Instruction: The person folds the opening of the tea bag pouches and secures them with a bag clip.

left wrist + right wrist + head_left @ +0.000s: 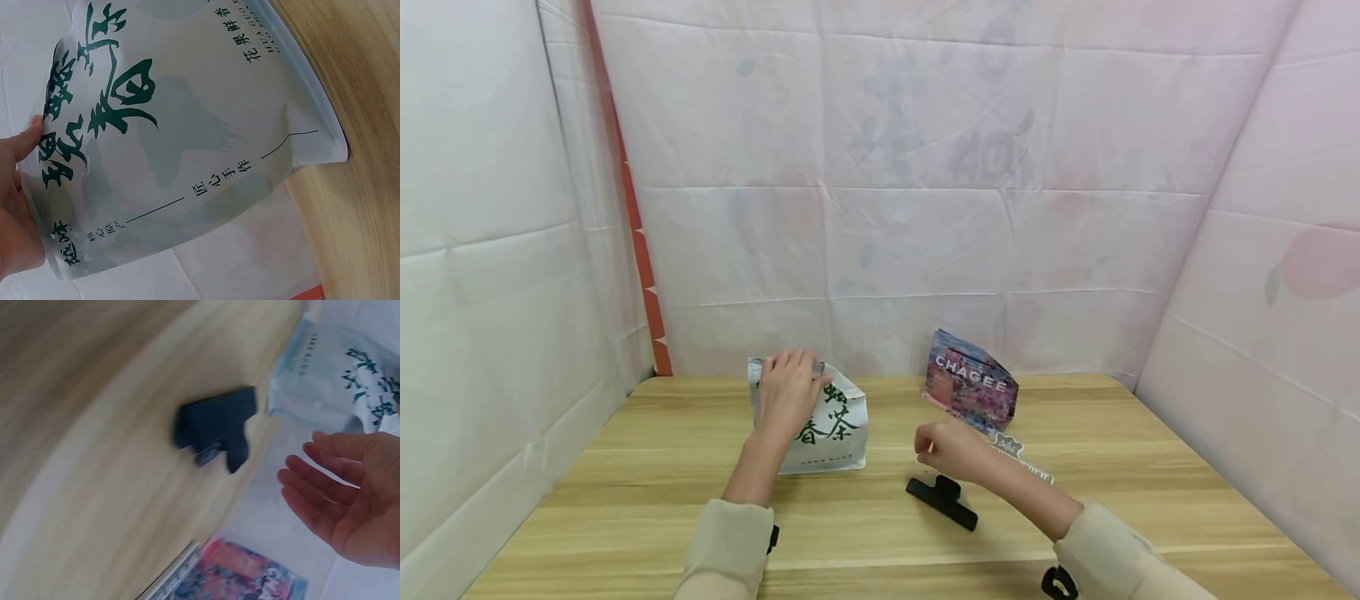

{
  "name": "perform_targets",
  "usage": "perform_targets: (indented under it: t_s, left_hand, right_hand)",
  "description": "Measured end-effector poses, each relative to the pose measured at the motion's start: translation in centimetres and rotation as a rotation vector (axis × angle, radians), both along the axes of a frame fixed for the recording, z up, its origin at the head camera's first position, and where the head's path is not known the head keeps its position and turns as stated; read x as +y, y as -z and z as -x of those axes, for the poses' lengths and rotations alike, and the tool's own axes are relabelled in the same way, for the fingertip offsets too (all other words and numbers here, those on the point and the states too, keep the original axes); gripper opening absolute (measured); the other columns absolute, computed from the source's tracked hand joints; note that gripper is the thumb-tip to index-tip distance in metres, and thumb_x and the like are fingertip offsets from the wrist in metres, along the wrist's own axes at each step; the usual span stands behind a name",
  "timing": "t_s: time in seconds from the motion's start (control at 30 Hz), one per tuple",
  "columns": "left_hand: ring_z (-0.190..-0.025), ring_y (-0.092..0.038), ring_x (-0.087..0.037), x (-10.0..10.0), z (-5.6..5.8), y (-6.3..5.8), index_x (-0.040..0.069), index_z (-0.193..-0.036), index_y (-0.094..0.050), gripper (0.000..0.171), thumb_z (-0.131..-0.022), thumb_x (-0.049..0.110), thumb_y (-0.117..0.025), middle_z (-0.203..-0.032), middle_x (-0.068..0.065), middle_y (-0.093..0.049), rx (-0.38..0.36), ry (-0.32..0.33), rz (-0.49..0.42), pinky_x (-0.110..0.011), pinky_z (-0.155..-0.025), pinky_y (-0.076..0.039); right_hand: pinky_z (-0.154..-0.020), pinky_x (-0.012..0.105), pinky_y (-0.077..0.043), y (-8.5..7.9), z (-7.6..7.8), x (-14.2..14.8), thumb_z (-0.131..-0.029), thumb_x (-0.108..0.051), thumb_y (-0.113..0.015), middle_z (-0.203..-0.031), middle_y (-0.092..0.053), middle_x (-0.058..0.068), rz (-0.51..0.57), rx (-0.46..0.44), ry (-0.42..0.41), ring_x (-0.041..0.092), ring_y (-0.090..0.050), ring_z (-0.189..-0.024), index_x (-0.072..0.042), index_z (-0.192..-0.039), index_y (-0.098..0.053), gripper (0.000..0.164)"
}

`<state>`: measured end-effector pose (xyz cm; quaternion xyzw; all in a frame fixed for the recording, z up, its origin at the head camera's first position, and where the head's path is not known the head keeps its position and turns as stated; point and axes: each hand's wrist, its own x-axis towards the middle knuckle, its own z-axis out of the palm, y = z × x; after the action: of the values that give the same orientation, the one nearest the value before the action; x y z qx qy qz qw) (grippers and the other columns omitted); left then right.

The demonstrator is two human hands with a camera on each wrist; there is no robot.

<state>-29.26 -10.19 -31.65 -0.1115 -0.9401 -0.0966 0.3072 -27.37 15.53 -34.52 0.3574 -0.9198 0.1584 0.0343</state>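
A white tea bag [844,442] with green Chinese characters stands upright at the centre left of the table. My left hand [790,383] grips its folded top. In the left wrist view the thumb lies on the near face of the bag [187,125]; the other fingers are mostly hidden. My right hand [953,448] is in the air beyond a black bulldog clip [943,498], holding nothing. Its fingers look loosely bent in the right wrist view, apart from the clip [215,425].
Behind the right hand stands a purple-blue bag [970,383] marked CHAGEE. A white flat piece with a shaped end [1026,462] lies in front of it, partly covered by the right forearm. Pale cloth walls [910,208] enclose the wooden table [647,483].
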Motion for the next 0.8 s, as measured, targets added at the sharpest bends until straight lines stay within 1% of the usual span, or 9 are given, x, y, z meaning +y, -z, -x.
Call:
perform_targets:
  t_s: [0.1,0.27,0.33,0.43,0.57,0.7,0.8]
  left_hand:
    - [-0.090,-0.048,-0.023,0.0,0.0,0.0,0.006,-0.098,-0.058,0.029,-0.087,0.032,-0.063,-0.091,-0.005,-0.057,0.001,0.004,-0.005,-0.038,-0.087,-0.032]
    - [-0.090,-0.049,-0.023,0.0,0.1,0.0,0.006,-0.096,-0.058,0.028,-0.087,0.032,-0.063,-0.090,-0.005,-0.057,0.003,0.004,-0.011,-0.038,-0.086,-0.032]
    - [-0.089,-0.048,-0.023,0.1,0.1,0.0,0.006,-0.096,-0.058,0.027,-0.087,0.032,-0.063,-0.090,-0.005,-0.056,0.001,0.004,-0.011,-0.038,-0.086,-0.032]
    - [-0.089,-0.048,-0.023,0.1,0.1,0.0,0.006,-0.096,-0.057,0.027,-0.087,0.032,-0.063,-0.090,-0.005,-0.056,-0.004,0.003,-0.009,-0.038,-0.086,-0.032]
    - [-0.090,-0.048,-0.023,0.0,0.2,-0.1,0.006,-0.096,-0.057,0.028,-0.087,0.032,-0.063,-0.090,-0.005,-0.056,-0.010,0.002,-0.008,-0.038,-0.087,-0.032]
    - [-0.091,-0.049,-0.023,0.0,0.2,-0.1,0.006,-0.096,-0.058,0.027,-0.087,0.031,-0.063,-0.091,-0.005,-0.056,-0.013,0.003,-0.016,-0.038,-0.087,-0.032]
    - [-0.091,-0.049,-0.024,0.0,0.2,-0.1,0.006,-0.096,-0.058,0.027,-0.087,0.031,-0.063,-0.092,-0.005,-0.057,-0.014,0.003,-0.020,-0.038,-0.086,-0.032]
  right_hand:
    - [-0.058,0.028,-0.046,0.8,-0.1,0.7,-0.080,-0.009,-0.070,-0.077,-0.060,0.001,-0.093,-0.035,0.053,0.014,-0.056,-0.065,-0.006,-0.084,-0.061,0.010]
    - [-0.059,0.033,-0.042,1.4,-0.5,1.2,-0.078,-0.025,-0.074,-0.075,-0.053,-0.002,-0.219,-0.173,0.186,0.014,-0.048,-0.063,-0.010,-0.085,-0.057,0.024]
    - [-0.059,0.033,-0.040,1.6,-0.6,1.4,-0.075,-0.031,-0.076,-0.073,-0.049,-0.005,-0.267,-0.190,0.212,0.014,-0.045,-0.063,-0.012,-0.083,-0.055,0.029]
    - [-0.061,0.033,-0.037,1.9,-0.7,1.6,-0.073,-0.032,-0.078,-0.072,-0.046,-0.005,-0.316,-0.188,0.224,0.014,-0.042,-0.064,-0.013,-0.082,-0.054,0.031]
    - [-0.062,0.032,-0.040,2.2,-0.4,1.8,-0.073,-0.025,-0.078,-0.074,-0.048,-0.006,-0.299,-0.190,0.217,0.013,-0.045,-0.065,-0.012,-0.083,-0.057,0.027]
    - [-0.063,0.033,-0.044,2.3,-0.1,2.0,-0.075,-0.016,-0.076,-0.075,-0.054,-0.005,-0.229,-0.210,0.172,0.015,-0.050,-0.067,-0.010,-0.082,-0.060,0.018]
    - [-0.062,0.033,-0.044,2.3,0.1,2.2,-0.077,-0.008,-0.073,-0.075,-0.054,-0.003,-0.174,-0.240,0.137,0.015,-0.051,-0.067,-0.008,-0.081,-0.059,0.014]
